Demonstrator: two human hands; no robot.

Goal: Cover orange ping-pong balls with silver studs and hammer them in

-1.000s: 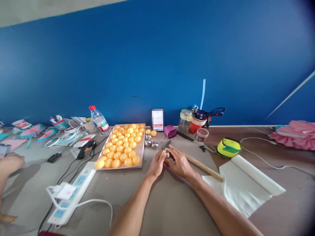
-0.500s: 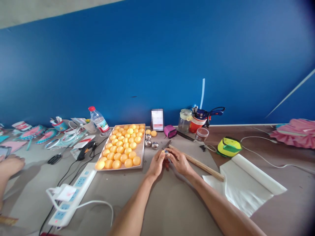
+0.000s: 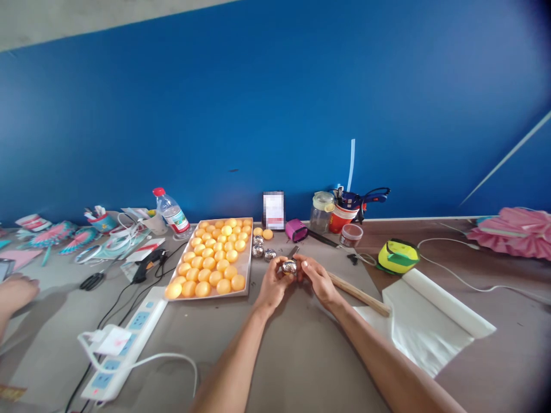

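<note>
Between the thumb and fingers of my left hand [image 3: 272, 287] is a small foil-wrapped ball [image 3: 289, 267], silver and shiny. My right hand [image 3: 319, 281] is close on its right side, fingers curled in and thumb near the foil; whether anything sits in those fingers is hidden. Just beyond lie several similar silver balls [image 3: 270, 254], beside two bare orange ping-pong balls [image 3: 267, 234]. To the left, a shallow box [image 3: 248, 261] holds many orange ping-pong balls [image 3: 209, 263]. A wooden stick [image 3: 361, 295] extends to the right from behind my right hand.
A white power strip [image 3: 124, 350] with cables lies at left, near a water bottle [image 3: 174, 217]. Behind are a phone [image 3: 274, 211], a purple pouch [image 3: 297, 230], a jar [image 3: 322, 212] and a red cup [image 3: 342, 219]. White sheeting [image 3: 434, 321] lies right. Another person's hand [image 3: 17, 292] is far left.
My hands have drawn slightly apart at the ball. More of its silver surface now shows, resting in my left fingers. The view has shifted a little.
</note>
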